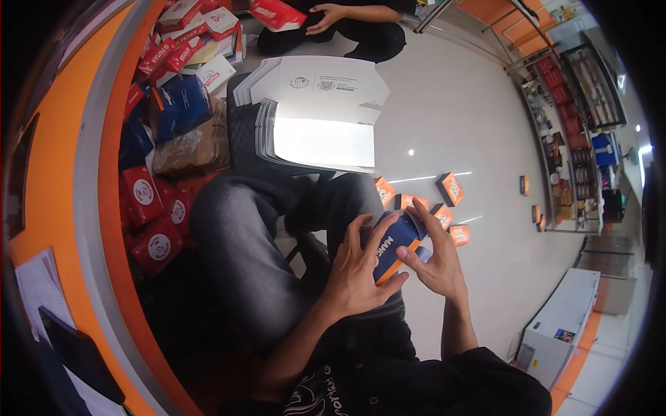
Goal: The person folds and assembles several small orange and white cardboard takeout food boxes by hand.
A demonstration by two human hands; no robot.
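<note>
Over my lap a small blue-and-orange carton (390, 244) is held up between my two hands, tilted. My left hand (357, 267) grips its left side, fingers curled over the top and the thumb at the lower edge. From the other side my right hand (437, 260) holds it, index finger stretched along the far end and thumb near the orange edge. A flap at the carton's far end seems to stand out, though fingers partly cover it. Ahead of my knees, a stack of flat white carton blanks (326, 144) rests on a dark woven seat.
Several orange cartons (451, 189) lie on the floor past my right hand. Red cartons (159, 247) and blue cartons (184, 102) pile up at left beside a brown bundle (194, 149). Opposite sits another person, a hand (325, 17) near a red carton (277, 14). Shelving (565, 132) stands right.
</note>
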